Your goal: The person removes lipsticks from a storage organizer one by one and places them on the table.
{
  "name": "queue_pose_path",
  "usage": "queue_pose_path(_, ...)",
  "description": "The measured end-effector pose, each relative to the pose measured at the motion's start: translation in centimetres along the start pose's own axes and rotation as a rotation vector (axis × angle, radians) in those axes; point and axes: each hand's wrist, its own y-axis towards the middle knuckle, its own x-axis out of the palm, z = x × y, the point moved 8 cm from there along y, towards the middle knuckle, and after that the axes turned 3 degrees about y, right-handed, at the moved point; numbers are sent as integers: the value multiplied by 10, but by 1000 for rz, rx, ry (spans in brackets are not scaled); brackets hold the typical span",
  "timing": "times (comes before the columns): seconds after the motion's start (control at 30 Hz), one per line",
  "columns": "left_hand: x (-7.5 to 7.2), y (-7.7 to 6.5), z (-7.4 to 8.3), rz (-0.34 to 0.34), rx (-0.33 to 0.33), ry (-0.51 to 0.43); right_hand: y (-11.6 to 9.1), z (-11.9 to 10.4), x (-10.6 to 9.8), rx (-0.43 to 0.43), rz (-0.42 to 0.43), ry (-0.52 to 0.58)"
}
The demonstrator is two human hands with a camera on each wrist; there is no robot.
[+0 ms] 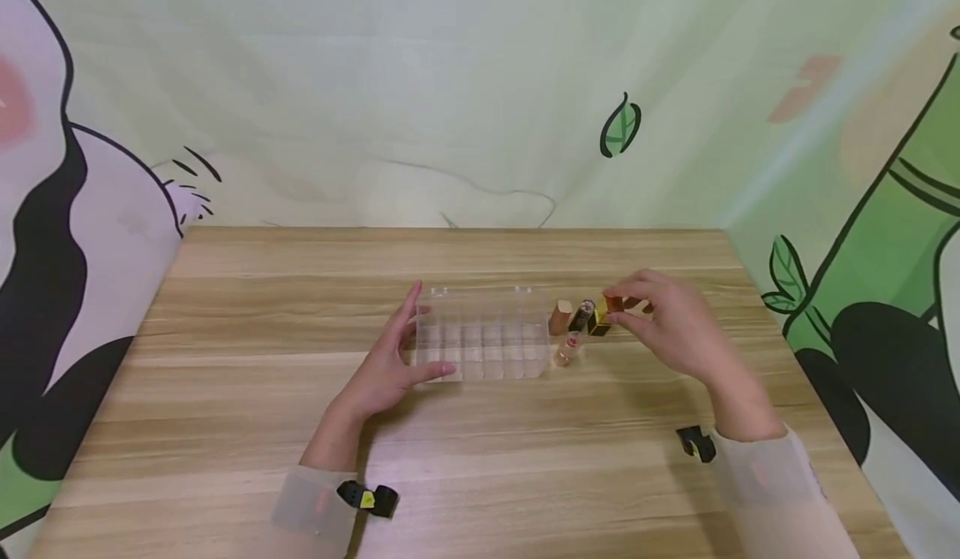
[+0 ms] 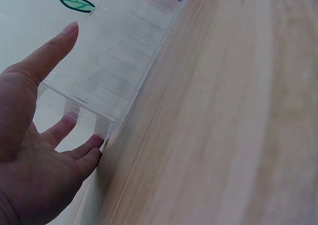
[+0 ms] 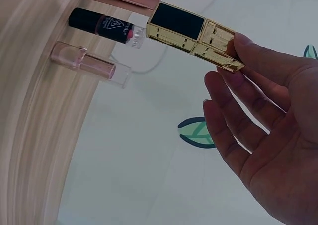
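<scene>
A clear plastic organizer box (image 1: 483,338) with small compartments sits mid-table. My left hand (image 1: 386,363) holds its left end, thumb along the near side and the other fingers at the end wall. Between thumb and fingertips, my right hand (image 1: 667,321) pinches the upper part of a gold-and-black lipstick (image 3: 191,31), held upright above the table. Close to it stand a black lipstick (image 3: 104,26) with a clear end, a pale pink lipstick (image 3: 84,63) with a clear cap, and a rose-gold tube (image 1: 559,317) nearest the box.
The wood-grain table (image 1: 510,467) runs back to a printed cloth backdrop (image 1: 322,101) that also rises along both sides. Black wrist mounts (image 1: 367,498) sit on both sleeves.
</scene>
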Motion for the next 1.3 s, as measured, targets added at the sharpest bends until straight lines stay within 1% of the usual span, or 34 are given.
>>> queue_pose_path(0.2,0,-1,0,1,-3,2,-3,5,7,0,-15,6)
queue_pose_path(0.5,0,-1,1,3,8,-1,-5,14,17,31,-32,-6)
queue_pose_path(0.67,-1,0,-1,2,2,-2,-5,18,23,27,-45,7)
queue_pose_path(0.9,-1,1,-3,-1,1,-1,-4,25,34,42,-80,9)
queue_pose_path(1.3,-1,2,-4,5,-4,9,-4,35,49,63,-103,44)
